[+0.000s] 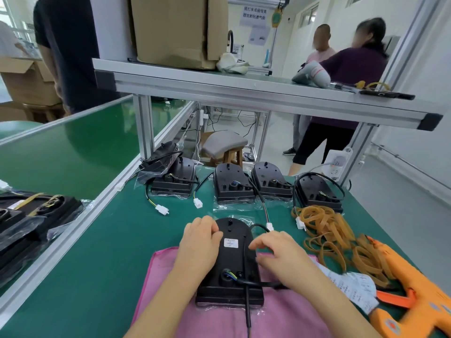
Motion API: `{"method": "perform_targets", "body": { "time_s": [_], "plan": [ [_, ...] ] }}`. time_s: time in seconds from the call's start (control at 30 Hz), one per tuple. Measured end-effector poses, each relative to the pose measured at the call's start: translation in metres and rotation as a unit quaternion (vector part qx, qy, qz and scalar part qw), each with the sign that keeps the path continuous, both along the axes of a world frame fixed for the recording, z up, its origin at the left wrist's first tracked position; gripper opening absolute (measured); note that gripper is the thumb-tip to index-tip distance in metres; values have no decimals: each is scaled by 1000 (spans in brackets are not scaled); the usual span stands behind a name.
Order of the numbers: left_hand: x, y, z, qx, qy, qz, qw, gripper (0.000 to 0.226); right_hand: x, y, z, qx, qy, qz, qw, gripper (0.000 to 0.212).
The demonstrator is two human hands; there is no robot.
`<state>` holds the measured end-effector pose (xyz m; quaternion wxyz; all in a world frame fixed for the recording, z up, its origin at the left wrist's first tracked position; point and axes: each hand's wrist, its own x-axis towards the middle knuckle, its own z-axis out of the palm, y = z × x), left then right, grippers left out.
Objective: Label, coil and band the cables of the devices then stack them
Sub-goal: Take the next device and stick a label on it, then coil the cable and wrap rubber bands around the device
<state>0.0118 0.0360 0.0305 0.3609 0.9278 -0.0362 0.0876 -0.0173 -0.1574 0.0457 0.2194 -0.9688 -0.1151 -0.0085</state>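
Note:
A black device [231, 264] lies on a pink cloth [219, 318] in front of me, a white label [231, 242] stuck on its back. My left hand [200, 240] rests on the device's left side with curled fingers at its edge. My right hand [275, 247] pinches the device's black cable [256, 226], which loops up to a white connector [269, 226]. Another stretch of cable [247, 311] runs down toward me. Several more black devices [234, 186] with loose cables stand in a row at the back of the green table [109, 240].
A pile of tan rubber bands [329, 235] lies to the right, with an orange label gun [419, 296] and a strip of white labels [351, 286] beside it. Banded devices [31, 211] are stacked at the left. People stand behind the aluminium shelf [244, 93].

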Motion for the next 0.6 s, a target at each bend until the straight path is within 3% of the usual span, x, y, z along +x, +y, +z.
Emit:
{"method": "perform_targets", "body": {
  "time_s": [0.13,0.37,0.47,0.6],
  "plan": [
    [-16,1,6,25,55,-91,994,24,-7,5,3,-48,-36,109,992,30],
    [-15,0,6,95,84,-151,980,21,1,6,10,-121,-64,190,972,18],
    [-17,0,7,93,85,-159,979,16,0,4,12,-103,-58,152,981,22],
    [-24,2,14,55,76,-186,978,14,-9,-7,18,-49,-57,2,997,13]
  ]
}}
